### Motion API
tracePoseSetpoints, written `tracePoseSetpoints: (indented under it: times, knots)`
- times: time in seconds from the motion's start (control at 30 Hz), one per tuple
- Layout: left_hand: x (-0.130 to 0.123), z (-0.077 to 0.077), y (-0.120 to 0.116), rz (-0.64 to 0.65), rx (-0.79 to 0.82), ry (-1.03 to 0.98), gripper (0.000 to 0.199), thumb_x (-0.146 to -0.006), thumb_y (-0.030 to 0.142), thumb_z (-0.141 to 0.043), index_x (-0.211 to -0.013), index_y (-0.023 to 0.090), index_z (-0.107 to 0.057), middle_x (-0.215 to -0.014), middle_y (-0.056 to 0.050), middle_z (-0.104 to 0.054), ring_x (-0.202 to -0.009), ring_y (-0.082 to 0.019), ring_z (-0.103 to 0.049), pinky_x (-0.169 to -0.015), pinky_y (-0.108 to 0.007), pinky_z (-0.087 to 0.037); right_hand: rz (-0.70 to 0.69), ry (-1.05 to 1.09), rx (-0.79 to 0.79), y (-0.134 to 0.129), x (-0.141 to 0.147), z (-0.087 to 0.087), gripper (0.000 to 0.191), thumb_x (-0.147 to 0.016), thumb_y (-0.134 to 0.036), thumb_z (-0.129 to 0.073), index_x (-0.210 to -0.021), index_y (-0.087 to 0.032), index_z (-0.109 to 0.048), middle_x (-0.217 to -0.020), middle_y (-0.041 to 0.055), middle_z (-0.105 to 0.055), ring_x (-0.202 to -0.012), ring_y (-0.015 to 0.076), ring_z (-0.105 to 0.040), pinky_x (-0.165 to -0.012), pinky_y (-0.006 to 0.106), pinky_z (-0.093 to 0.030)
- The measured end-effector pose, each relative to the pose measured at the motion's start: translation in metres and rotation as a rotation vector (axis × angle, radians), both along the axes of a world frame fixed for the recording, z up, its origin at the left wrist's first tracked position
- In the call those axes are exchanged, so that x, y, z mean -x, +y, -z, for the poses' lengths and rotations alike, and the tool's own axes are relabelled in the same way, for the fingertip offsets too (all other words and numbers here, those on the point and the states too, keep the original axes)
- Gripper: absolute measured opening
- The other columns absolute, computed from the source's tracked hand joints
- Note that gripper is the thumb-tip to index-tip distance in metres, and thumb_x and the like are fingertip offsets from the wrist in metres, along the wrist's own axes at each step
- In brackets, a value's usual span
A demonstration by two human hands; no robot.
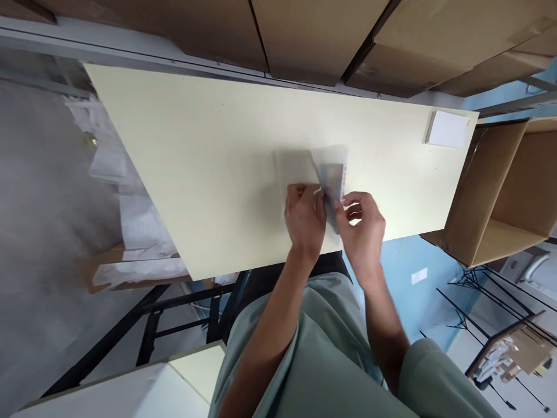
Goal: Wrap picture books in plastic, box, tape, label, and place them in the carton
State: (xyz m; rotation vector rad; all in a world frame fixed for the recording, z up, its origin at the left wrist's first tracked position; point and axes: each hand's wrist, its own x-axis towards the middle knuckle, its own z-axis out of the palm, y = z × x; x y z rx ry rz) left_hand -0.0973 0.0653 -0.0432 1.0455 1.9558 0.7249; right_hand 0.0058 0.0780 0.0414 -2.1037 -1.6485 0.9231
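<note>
Working with both hands low over the near side of the table (195,133), a little right of its middle, I have a small flat packet (332,181) between them, with clear film (297,165) spread about it. I cannot tell whether the packet lies inside the film or under a fold of it. My left hand (306,216) is curled, thumb and forefinger brought together on the film just left of the packet, the rest of the fingers tucked in. My right hand (363,223) has thumb and forefinger pinching the packet's right edge, with the other fingers loosely bent and apart from it.

To do this well, I'd say the left pinch should be light but sure, enough to hold the film without creasing or tearing it. The right should guide the packet by its edge rather than press on its face, so it doesn't bend. Such thin film probably clings and slips, so small, even movements seem better than a quick tug, with the packet's sides square to the film's. The far end of the film reaches past the packet, and a corner could easily fold under there.

A white stack (448,129) sits at the far right, well apart from my hands, and an open box (487,186) stands off the right end.
</note>
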Motion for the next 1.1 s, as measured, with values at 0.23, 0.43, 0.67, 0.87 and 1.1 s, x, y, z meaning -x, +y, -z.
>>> tracePoseSetpoints:
  times: [0.23, 0.43, 0.67, 0.87, 1.1]
  knots:
    - [0.076, 0.001, -0.024, -0.128, 0.073, 0.083, 0.029, -0.103, 0.029, -0.067, -0.131, 0.022, -0.07, -0.117, -0.01, -0.079, -0.092, -0.024, -0.076, -0.092, -0.039, -0.058, -0.19, -0.043, 0.076, -0.025, 0.08, 0.044, 0.019, -0.114, -0.026, -0.054, -0.127, -0.025, -0.068, -0.131, 0.0145, -0.07, -0.116, 0.0295, -0.073, -0.091, 0.045, -0.067]
    - [0.084, 0.0, -0.025, -0.043, 0.124, 0.005, 0.023, -0.106, 0.043, -0.068, -0.111, 0.023, -0.076, -0.102, -0.008, -0.084, -0.087, -0.026, -0.079, -0.09, -0.039, -0.058, -0.134, -0.036, 0.04, -0.031, 0.075, 0.064, 0.029, -0.116, -0.03, -0.05, -0.138, -0.025, -0.067, -0.147, 0.0184, -0.066, -0.136, 0.0326, -0.064, -0.112, 0.055, -0.061]
    - [0.086, 0.01, -0.023, 0.047, 0.123, 0.059, 0.018, -0.098, 0.032, -0.07, -0.109, 0.023, -0.081, -0.107, -0.011, -0.085, -0.095, -0.03, -0.081, -0.095, -0.042, -0.059, 0.144, -0.032, 0.138, -0.009, 0.026, 0.085, 0.024, -0.1, -0.037, -0.07, -0.118, -0.021, -0.067, -0.108, 0.0083, -0.071, -0.094, 0.0234, -0.07, -0.093, 0.043, -0.061]
    - [0.086, 0.016, -0.018, 0.011, 0.169, -0.139, 0.022, -0.092, 0.032, -0.07, -0.108, 0.02, -0.081, -0.11, -0.012, -0.086, -0.1, -0.029, -0.08, -0.1, -0.044, -0.06, 0.196, 0.465, 0.288, 0.004, 0.016, 0.083, 0.016, -0.092, -0.033, -0.064, -0.096, -0.027, -0.05, -0.086, -0.004, -0.065, -0.071, 0.0141, -0.059, -0.068, 0.028, -0.048]
    - [0.138, -0.01, -0.012, -0.361, 0.109, -0.664, 0.063, -0.065, 0.059, -0.094, -0.109, 0.018, -0.073, -0.102, -0.01, -0.082, -0.09, -0.023, -0.074, -0.083, -0.035, -0.057, 0.077, 0.824, 0.359, 0.027, 0.063, 0.053, 0.036, -0.088, -0.051, -0.072, -0.101, -0.029, -0.047, -0.076, -0.0072, -0.063, -0.065, 0.0151, -0.057, -0.062, 0.027, -0.045]
